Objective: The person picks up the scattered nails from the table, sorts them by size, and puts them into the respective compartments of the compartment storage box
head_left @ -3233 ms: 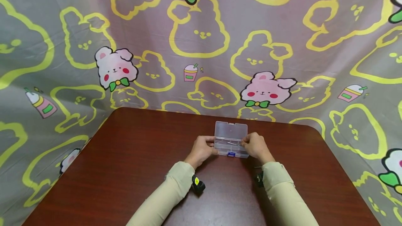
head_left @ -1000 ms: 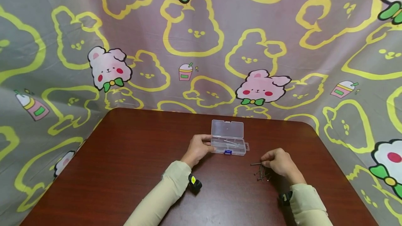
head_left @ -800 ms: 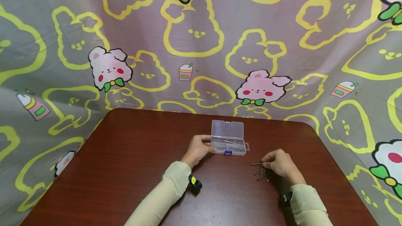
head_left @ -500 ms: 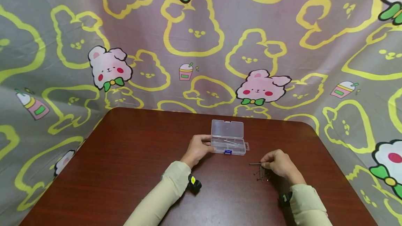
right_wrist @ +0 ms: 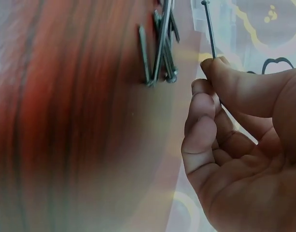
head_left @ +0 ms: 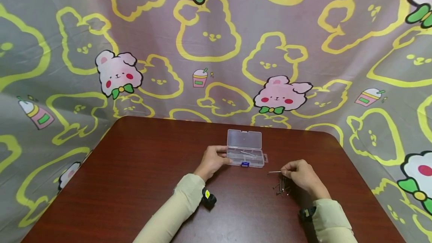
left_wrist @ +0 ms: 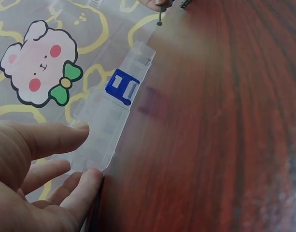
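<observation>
A clear plastic storage box [head_left: 237,160] with a blue latch [head_left: 245,164] stands with its lid [head_left: 244,139] raised. One nail [head_left: 248,153] lies inside it. My left hand [head_left: 212,161] holds the box's left end between thumb and fingers; these also show around its corner in the left wrist view. Right of the box, my right hand [head_left: 301,176] pinches a nail [head_left: 274,172] between thumb and fingertips, its head end pointing toward the box. Below that hand, several loose nails [right_wrist: 160,53] lie in a small pile on the table.
The reddish-brown wooden table [head_left: 162,153] extends around the box on all sides. A patterned cloth [head_left: 216,48] with rabbit drawings hangs behind and beside the table. A hanging tab [head_left: 266,158] sticks out of the box's right end.
My right hand has gone from the box to the pile at the right, pinched a nail there and lifted it slightly. The left hand keeps its hold on the box.
</observation>
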Motion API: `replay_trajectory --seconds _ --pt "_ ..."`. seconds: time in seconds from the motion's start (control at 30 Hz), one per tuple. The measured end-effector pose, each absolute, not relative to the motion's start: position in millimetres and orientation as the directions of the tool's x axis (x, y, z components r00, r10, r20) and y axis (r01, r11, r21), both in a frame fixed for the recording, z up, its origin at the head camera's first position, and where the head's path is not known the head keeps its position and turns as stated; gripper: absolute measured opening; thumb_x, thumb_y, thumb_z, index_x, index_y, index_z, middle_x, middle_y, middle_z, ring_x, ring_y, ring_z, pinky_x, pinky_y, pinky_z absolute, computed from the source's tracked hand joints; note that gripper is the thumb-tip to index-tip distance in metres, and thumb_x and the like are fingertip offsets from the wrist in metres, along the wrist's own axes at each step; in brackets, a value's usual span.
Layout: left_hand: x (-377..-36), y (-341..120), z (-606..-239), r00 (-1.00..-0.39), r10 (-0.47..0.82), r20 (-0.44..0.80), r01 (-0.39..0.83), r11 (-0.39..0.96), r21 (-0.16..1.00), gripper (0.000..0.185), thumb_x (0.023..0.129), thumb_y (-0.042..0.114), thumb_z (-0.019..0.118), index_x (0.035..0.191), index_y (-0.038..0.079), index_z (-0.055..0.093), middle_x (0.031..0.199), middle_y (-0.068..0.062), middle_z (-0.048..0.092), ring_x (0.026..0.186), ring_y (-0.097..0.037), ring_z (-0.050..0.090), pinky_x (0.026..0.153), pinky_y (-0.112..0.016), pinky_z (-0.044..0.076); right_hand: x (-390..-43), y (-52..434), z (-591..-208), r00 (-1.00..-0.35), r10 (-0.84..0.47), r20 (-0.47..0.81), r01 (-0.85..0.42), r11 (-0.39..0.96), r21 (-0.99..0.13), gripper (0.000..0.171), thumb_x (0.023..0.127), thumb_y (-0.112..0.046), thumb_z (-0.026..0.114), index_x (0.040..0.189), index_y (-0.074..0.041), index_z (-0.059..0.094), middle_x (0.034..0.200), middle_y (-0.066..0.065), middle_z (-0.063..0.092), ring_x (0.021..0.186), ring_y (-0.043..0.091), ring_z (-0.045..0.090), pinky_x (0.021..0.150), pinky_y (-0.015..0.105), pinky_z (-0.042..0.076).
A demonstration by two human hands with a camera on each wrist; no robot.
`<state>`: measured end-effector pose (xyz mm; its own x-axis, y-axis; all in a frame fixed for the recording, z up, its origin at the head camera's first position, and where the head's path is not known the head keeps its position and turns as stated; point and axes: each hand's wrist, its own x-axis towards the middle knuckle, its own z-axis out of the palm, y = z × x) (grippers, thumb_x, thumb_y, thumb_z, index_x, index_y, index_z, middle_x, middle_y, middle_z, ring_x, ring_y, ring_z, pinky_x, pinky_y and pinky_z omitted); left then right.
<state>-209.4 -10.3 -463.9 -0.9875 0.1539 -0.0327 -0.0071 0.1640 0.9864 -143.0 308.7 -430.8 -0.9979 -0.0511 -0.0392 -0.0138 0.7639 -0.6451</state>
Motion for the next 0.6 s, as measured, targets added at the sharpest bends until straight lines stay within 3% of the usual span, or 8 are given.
replay_trajectory --seconds 0.33,0.6 --pt "-209 -12 -465 -0.986 0.163 -0.032 -0.007 0.156 0.988 0.056 0.074 -0.008 0.084 0.127 -0.001 0.068 0.115 -0.017 0.068 0.103 -0.028 0.065 0.074 -0.031 0.058 -150 297 -429 -0.998 -0.029 -0.056 0.017 0.734 -0.679 0.013 0.096 -0.010 0.065 0.096 -0.002 0.076 0.085 0.005 0.069 0.078 0.019 0.057 0.069 0.034 0.046" --pt "-210 -12 -465 -0.985 0.169 -0.020 0.005 0.145 0.989 0.055 0.074 -0.009 0.083 0.127 -0.003 0.068 0.114 -0.018 0.069 0.104 -0.031 0.065 0.074 -0.030 0.058 -156 283 -421 -0.994 0.048 -0.102 0.110 0.595 -0.796 0.016 0.096 -0.004 0.062 0.103 0.006 0.073 0.083 0.010 0.068 0.074 0.020 0.061 0.064 0.032 0.054"
